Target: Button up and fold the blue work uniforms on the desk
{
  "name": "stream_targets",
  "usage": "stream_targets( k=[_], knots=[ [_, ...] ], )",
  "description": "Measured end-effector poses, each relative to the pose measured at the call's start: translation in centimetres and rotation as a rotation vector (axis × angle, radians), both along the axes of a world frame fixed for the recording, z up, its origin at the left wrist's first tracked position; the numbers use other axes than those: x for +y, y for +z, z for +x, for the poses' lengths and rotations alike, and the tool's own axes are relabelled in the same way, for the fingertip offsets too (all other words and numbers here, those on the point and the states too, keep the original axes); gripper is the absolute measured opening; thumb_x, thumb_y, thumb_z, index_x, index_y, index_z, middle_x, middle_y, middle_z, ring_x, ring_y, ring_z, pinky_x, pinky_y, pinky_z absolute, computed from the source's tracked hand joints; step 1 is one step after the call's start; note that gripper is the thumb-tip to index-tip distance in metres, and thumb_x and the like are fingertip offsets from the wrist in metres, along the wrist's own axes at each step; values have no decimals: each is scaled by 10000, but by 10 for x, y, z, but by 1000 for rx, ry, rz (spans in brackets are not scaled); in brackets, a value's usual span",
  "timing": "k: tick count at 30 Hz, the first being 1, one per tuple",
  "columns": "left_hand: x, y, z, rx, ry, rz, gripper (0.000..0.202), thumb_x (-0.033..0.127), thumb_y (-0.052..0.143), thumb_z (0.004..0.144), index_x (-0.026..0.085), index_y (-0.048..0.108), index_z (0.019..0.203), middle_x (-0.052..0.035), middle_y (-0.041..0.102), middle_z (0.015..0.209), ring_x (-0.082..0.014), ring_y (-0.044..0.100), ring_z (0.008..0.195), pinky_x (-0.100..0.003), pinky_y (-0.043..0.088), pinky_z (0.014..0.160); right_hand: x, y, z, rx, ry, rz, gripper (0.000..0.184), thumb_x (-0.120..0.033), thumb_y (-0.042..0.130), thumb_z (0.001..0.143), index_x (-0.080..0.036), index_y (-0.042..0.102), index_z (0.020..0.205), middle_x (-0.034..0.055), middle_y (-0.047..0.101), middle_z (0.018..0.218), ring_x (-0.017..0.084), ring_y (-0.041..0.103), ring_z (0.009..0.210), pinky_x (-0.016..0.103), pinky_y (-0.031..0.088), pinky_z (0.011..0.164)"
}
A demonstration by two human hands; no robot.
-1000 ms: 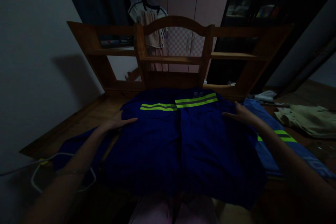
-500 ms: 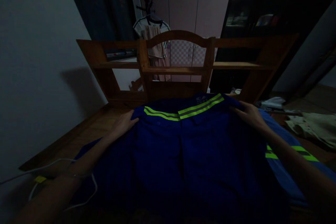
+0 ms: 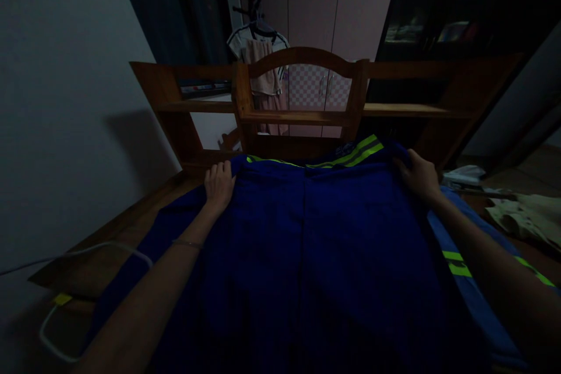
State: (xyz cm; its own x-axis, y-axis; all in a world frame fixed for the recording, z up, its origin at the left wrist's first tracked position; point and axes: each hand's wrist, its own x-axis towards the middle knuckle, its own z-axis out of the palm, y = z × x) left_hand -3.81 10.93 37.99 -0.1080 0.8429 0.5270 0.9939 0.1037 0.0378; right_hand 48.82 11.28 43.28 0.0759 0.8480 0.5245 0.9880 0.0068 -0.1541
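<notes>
A dark blue work jacket [image 3: 272,234] with yellow-green reflective bands is spread in front of me, its front seam running down the middle. My left hand [image 3: 220,186] grips its upper left edge, fingers closed over the cloth. At the upper right edge, my right hand [image 3: 418,174] pinches the fabric. Between the hands the upper part folds away, so the reflective band [image 3: 359,153] shows mostly on the right and only as a thin strip on the left. The lower part of the jacket fades into shadow.
Beyond the jacket stands a wooden headboard [image 3: 302,117] with shelves. A lighter blue garment [image 3: 473,304] with reflective bands lies at the right. At the left are a white cable [image 3: 105,245] and a wall [image 3: 65,99]. Clothes [image 3: 263,64] hang on a rack behind.
Both hands have risen with the jacket's upper edge, which now tips away from me. The reflective band across the front has mostly turned out of sight on the left.
</notes>
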Motion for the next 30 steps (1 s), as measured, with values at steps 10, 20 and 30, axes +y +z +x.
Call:
stream_targets(
  k=[10, 20, 30],
  knots=[
    [3, -33, 12, -36, -38, -395, 400, 216, 491, 850, 15, 482, 1195, -276, 528, 1183, -377, 466, 1145, -470, 334, 947, -23, -54, 1, -283, -121, -98, 523, -478, 383, 930, -8, 537, 1102, 288, 591, 962, 296, 579, 886, 344, 295, 653],
    [-199, 15, 112, -424, -571, -272, 378, 396, 422, 923, 270, 521, 1265, -51, 524, 1290, -205, 504, 1179, -333, 399, 1010, -214, -32, -148, 84, 430, -151, 358, -350, 469, 903, -275, 482, 1253, 62, 535, 1245, 235, 547, 1087, 359, 443, 920],
    [-268, -51, 152, -822, -493, -403, 183, 311, 523, 871, 290, 679, 964, -39, 632, 993, -228, 570, 984, -415, 449, 902, -288, -102, -198, 454, 400, -313, 294, -318, 476, 905, -275, 560, 1183, 77, 530, 1157, 228, 525, 1078, 379, 473, 907]
  ],
)
